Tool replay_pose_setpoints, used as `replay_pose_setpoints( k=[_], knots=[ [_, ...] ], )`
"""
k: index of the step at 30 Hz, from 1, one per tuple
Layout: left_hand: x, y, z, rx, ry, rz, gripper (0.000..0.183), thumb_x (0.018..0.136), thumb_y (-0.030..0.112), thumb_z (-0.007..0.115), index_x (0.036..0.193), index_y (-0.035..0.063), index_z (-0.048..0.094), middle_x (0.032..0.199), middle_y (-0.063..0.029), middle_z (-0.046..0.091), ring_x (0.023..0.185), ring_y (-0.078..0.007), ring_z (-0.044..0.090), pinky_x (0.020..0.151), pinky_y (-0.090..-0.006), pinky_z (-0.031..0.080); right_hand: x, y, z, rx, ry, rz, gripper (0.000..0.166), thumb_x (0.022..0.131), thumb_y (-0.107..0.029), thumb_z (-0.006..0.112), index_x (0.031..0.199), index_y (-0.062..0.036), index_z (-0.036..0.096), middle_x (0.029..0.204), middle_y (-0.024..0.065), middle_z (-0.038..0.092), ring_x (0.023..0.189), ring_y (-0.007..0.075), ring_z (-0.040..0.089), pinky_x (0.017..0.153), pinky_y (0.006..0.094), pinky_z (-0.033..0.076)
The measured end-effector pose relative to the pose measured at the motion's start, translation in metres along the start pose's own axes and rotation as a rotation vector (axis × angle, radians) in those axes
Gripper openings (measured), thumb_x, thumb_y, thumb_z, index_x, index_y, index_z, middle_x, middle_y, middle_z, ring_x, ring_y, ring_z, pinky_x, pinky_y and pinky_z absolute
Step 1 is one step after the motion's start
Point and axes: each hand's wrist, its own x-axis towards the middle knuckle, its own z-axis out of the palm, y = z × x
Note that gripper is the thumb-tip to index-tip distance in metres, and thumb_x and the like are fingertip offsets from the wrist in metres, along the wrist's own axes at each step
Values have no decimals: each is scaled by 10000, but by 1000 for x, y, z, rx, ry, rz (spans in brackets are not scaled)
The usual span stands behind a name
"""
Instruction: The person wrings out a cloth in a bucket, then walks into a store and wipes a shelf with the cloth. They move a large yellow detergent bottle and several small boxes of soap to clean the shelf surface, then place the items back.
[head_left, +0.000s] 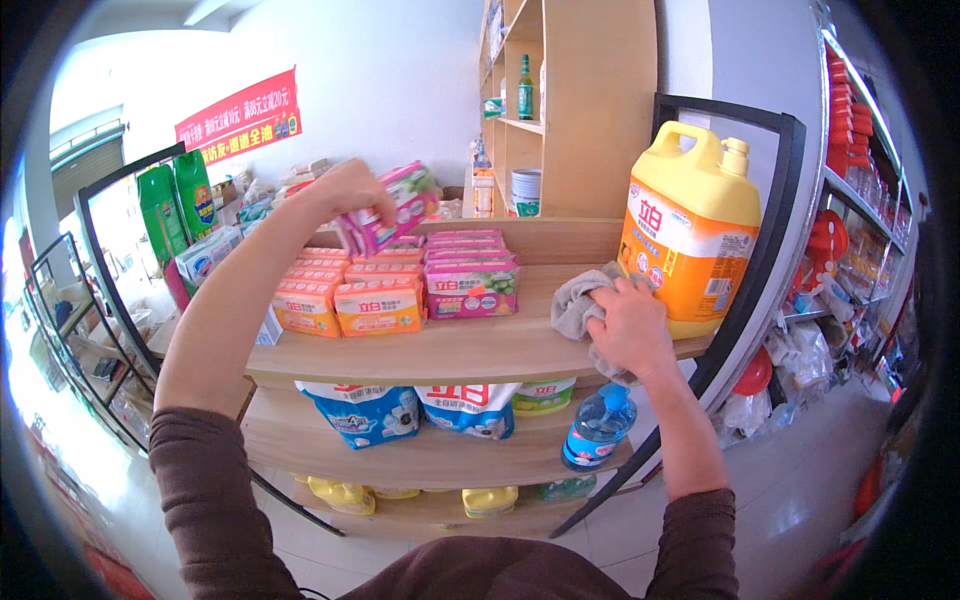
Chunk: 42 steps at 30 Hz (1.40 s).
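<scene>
My left hand (358, 191) is raised above the shelf's left half, closed around pink-and-purple soap packs (405, 202) tilted in its grip. Under it stand rows of orange-and-white soap packs (379, 307), with a block of pink soap packs (472, 289) to their right. My right hand (630, 322) presses on a crumpled grey cloth (581, 304) near the front right of the wooden shelf (465, 349). Just beside the cloth, a large yellow jug of dish detergent (686, 232) with an orange label stands upright.
Blue-and-white detergent bags (364, 416) and a blue pump-top bottle (600, 431) stand on the board below. Green bottles (161, 214) stand at the left. The black metal frame (776, 195) rises at the right end, and a back board (570, 229) edges the top shelf.
</scene>
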Motion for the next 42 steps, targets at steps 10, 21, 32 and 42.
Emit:
replay_pose_setpoints(
  k=[10,21,32,42],
  knots=[
    [-25,-36,14,204,-75,-119,371,468,309,746,611,-24,666,696,-178,659,699,-282,645,600,-367,487,110,-12,13,12,-130,119,382,814,-333,549,1113,-109,629,1163,163,598,1065,396,556,892,527,448],
    [-26,-33,17,293,-75,-40,481,489,363,749,702,-62,675,681,-184,659,645,-296,651,577,-402,492,127,-7,84,-9,-470,-134,341,810,-295,589,1114,-153,651,1048,194,643,973,396,613,871,503,479],
    [-29,-30,10,331,-154,-133,392,508,363,749,710,29,707,785,-128,696,718,-266,663,620,-389,507,79,0,20,131,-513,-379,373,746,-244,578,1062,-65,664,1036,191,606,975,394,574,893,476,444],
    [-30,-46,15,228,-41,-73,392,493,313,732,609,-53,654,669,-202,654,642,-304,654,587,-381,503,124,-8,-4,64,-470,-26,355,785,-289,554,1044,-62,641,1028,202,651,953,377,621,828,448,495]
  ],
)
